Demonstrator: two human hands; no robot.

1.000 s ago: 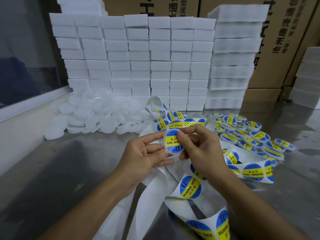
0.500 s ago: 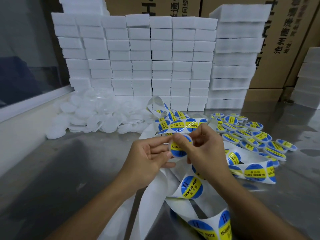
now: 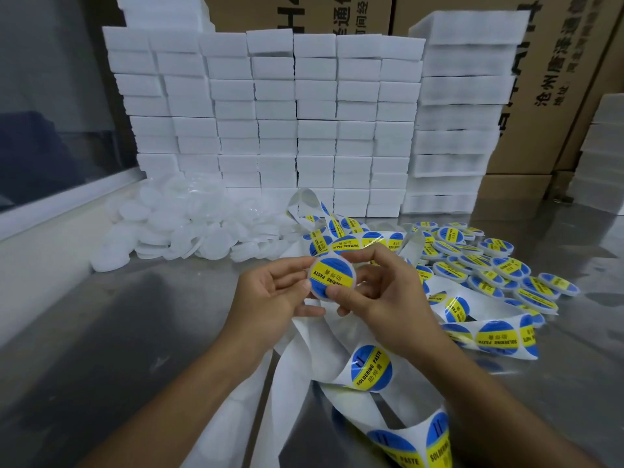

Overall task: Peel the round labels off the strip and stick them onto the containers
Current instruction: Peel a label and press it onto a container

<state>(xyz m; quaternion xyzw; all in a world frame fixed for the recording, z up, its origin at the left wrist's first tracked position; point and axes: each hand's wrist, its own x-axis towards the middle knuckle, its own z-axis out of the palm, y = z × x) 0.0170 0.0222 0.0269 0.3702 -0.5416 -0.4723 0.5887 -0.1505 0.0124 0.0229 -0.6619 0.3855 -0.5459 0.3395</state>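
Held container (image 3: 332,278): a round, shallow white one, in front of the white block wall (image 3: 304,123), its top covered by a blue-and-yellow "SOLDERING PASTE" label; contents cannot be seen.
Left hand (image 3: 273,295): fingers curled round its left rim.
Right hand (image 3: 381,292): thumb and fingers pinch its right rim.
Label strip (image 3: 371,366): loops over the tabletop (image 3: 101,366) below the hands.
Labelled containers (image 3: 489,268): heaped right of the wall.
Unlabelled white containers (image 3: 189,228): piled at the wall's left foot.

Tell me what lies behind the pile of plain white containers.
Behind the pile of plain white containers rise stacked white foam blocks, with cardboard boxes beyond. The pile hides the lowest blocks at the left.
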